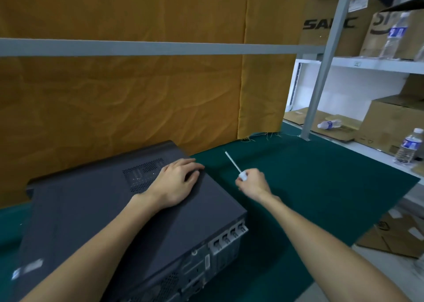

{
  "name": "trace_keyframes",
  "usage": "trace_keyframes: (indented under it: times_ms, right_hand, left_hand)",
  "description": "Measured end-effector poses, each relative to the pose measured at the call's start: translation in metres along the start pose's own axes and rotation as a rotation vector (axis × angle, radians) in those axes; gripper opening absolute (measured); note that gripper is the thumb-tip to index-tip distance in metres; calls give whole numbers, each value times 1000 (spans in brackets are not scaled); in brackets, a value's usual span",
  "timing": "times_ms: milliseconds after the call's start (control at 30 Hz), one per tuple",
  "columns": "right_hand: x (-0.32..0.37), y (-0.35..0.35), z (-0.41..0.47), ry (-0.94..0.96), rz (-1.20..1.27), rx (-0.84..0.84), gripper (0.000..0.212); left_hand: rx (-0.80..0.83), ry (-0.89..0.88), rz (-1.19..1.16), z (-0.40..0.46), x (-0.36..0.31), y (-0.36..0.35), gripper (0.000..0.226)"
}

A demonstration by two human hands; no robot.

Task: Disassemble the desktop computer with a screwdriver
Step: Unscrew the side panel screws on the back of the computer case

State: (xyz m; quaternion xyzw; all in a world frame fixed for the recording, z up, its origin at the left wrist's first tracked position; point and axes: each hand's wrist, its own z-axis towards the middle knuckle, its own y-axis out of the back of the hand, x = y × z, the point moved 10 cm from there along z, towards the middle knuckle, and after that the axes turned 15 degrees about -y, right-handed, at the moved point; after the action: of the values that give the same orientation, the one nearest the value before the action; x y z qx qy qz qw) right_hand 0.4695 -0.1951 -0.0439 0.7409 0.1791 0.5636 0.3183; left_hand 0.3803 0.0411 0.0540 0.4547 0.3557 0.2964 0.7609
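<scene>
A dark grey desktop computer case [96,221] lies on its side on the green table cloth [309,187], with its rear ports facing me at the lower right. My left hand [176,182] rests flat on the case's side panel near the vent holes, fingers straight. My right hand [252,183] hovers over the cloth to the right of the case and grips the handle of a screwdriver [232,163]. Its thin pale shaft points up and away to the left, clear of the case.
An orange fabric backdrop [137,95] hangs behind the table. A grey frame post [321,72] stands at the table's far right corner. White shelves [378,64] on the right hold cardboard boxes and water bottles [409,147]. Flattened cartons lie on the floor at the lower right.
</scene>
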Motion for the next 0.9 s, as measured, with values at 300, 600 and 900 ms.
trace_keyframes:
  times_ms: [300,600,900]
  right_hand:
    - [28,-69,41,55,-302,1,20]
    - [30,-76,59,57,-239,45,14]
    - [7,-46,41,89,-371,-61,16]
  left_hand:
    - [-33,3,0,-6,4,-1,35]
    - [-47,17,-2,-6,2,2,35]
    - [-28,19,13,-7,0,2,35]
